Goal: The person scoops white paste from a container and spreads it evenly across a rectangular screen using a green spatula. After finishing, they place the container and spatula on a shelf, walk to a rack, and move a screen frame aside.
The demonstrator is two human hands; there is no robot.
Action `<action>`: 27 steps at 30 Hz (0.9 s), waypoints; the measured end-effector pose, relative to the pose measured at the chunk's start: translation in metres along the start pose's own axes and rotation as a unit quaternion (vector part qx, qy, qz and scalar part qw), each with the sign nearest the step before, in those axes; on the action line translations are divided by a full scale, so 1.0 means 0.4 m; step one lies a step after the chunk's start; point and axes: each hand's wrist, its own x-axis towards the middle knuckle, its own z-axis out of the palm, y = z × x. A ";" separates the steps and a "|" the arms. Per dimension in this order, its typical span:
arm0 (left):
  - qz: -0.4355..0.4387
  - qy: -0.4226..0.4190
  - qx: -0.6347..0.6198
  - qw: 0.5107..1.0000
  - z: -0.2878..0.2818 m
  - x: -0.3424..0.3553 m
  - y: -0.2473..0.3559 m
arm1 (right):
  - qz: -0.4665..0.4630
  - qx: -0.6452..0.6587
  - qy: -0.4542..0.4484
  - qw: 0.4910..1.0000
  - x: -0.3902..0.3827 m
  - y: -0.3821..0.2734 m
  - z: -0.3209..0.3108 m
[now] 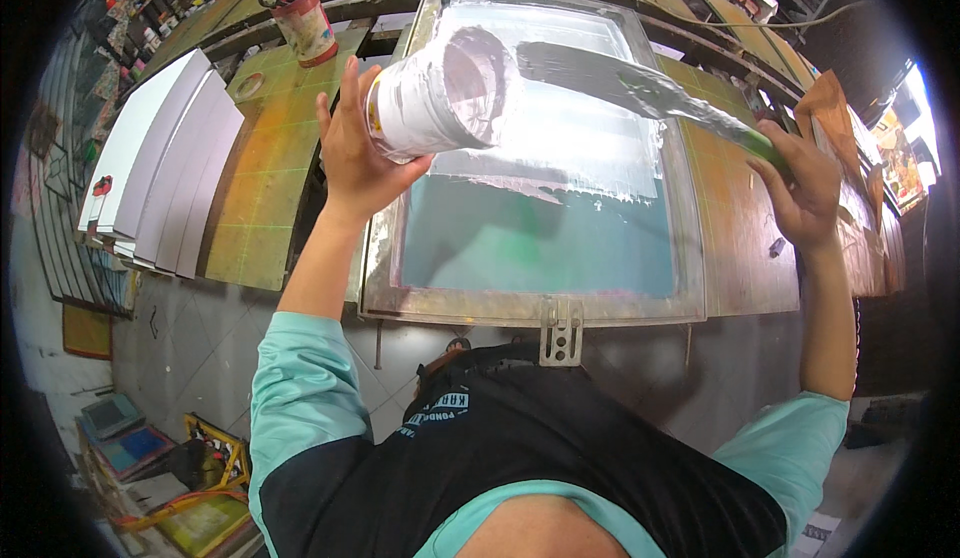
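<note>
My left hand (352, 148) is wrapped round a white plastic tub (410, 108), smeared with white ink and tilted with its mouth toward the right. In my right hand (800, 183) is the green handle of a broad spatula (590, 80), whose blade is coated in ink and points left toward the tub. Both are held above a screen-printing frame (530, 308) lying on the table. Thick white ink (590, 153) covers the far part of its mesh, while the near part of the mesh (540, 243) shows blue-green. The tub hides part of the frame's left side.
Stacked white boards (160, 168) stand at the left, near a tape roll (250, 86). A red-and-white container (305, 26) with scissors is behind them. Brown paper (835, 138) lies at the right. A metal hinge plate (561, 333) juts from the frame's near edge.
</note>
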 end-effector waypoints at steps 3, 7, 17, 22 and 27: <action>0.053 -0.001 0.028 0.998 -0.005 0.007 -0.007 | -0.071 -0.047 -0.012 0.996 0.016 -0.012 0.011; 0.103 -0.004 0.064 0.993 -0.011 0.016 -0.011 | -0.179 -0.101 -0.016 0.979 0.030 -0.006 0.027; 0.138 0.010 0.071 0.988 -0.001 -0.004 -0.039 | -0.039 0.033 -0.119 0.992 0.001 -0.031 0.073; 0.128 0.010 0.083 0.988 0.001 -0.005 -0.035 | 0.024 0.081 -0.176 0.981 -0.008 -0.038 0.082; 0.097 -0.037 0.083 0.991 0.001 0.001 -0.017 | 0.120 0.126 -0.247 0.953 0.001 -0.070 0.064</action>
